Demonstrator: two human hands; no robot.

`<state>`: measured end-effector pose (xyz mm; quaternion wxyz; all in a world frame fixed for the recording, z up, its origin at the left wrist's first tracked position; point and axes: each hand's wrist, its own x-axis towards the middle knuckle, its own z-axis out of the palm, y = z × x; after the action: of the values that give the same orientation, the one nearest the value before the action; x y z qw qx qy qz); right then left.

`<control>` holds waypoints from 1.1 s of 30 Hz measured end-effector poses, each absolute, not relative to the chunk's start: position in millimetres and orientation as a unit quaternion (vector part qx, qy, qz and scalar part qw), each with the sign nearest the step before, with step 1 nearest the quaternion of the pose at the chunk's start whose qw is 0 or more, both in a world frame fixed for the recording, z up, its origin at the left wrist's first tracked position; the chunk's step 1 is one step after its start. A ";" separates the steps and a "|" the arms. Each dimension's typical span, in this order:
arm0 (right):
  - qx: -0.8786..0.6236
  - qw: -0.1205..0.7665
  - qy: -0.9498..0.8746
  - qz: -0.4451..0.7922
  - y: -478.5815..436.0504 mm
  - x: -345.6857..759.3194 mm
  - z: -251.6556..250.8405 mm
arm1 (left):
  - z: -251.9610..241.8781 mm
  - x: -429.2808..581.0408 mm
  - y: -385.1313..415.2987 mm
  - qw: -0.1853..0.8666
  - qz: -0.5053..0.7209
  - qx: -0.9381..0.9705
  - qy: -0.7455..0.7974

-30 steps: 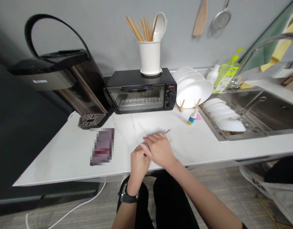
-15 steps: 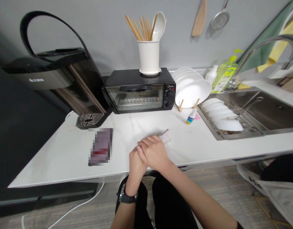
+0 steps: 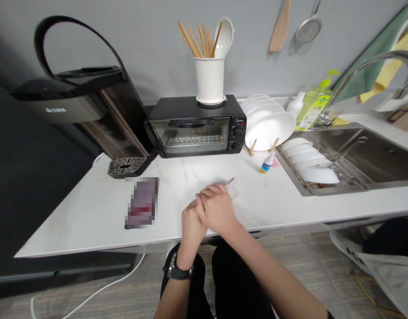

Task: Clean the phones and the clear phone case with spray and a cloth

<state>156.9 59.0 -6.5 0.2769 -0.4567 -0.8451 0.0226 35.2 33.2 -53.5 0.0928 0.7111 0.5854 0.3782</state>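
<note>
At the counter's front edge my two hands are clasped together. My right hand point(image 3: 217, 209) lies over my left hand point(image 3: 192, 223), its fingers wrapped round it. The left hand's fingers are mostly hidden under the right; a dark watch point(image 3: 179, 268) is on that wrist. Just beyond the right hand's knuckles lies a small clear packet point(image 3: 232, 189) with a thin purplish strip. A blurred purple-grey item point(image 3: 143, 201) with a red band rests to the left of the hands. Further right stands a small white bottle point(image 3: 267, 164) with a blue and yellow label.
A black toaster oven point(image 3: 194, 128) carries a white cup point(image 3: 209, 79) of chopsticks and a ladle. The water dispenser point(image 3: 100, 115) stands left. To the right are racked plates point(image 3: 270, 130), bowls point(image 3: 317, 173), green soap point(image 3: 315, 106) and a sink point(image 3: 383, 155). The counter edge is near.
The whole view has shifted slightly, so the counter objects appear a little further right. My hands remain clasped.
</note>
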 end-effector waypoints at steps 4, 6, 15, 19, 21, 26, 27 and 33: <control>-0.438 0.277 -0.855 0.031 51.7 154.1 -6.5 | -53.1 35.9 32.5 0.077 0.379 0.714 0.584; -0.464 0.274 -0.842 0.031 64.5 169.3 -6.5 | -50.2 38.1 30.9 0.123 0.400 0.711 0.566; -0.568 0.234 -0.789 0.025 98.5 205.2 -2.2 | -44.4 40.6 28.8 0.169 0.422 0.697 0.554; -0.472 0.260 -0.842 0.021 67.7 177.1 -3.6 | -46.6 40.0 29.8 0.142 0.424 0.705 0.550; -0.438 0.262 -0.860 0.024 58.6 167.8 -4.3 | -48.2 39.6 30.1 0.122 0.431 0.705 0.550; -0.473 0.253 -0.844 0.032 76.7 185.4 -2.3 | -46.9 39.6 29.1 0.159 0.419 0.704 0.551; -0.491 0.247 -0.835 0.034 84.2 192.9 -1.4 | -45.9 39.9 28.8 0.167 0.418 0.703 0.550; -0.532 0.243 -0.811 0.026 97.2 201.8 -0.6 | -45.9 41.3 29.1 0.166 0.418 0.698 0.557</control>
<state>201.8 97.2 -0.6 0.2435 -0.5320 -0.8105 0.0259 41.3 29.1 -45.9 0.1657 0.6982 0.5570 0.4182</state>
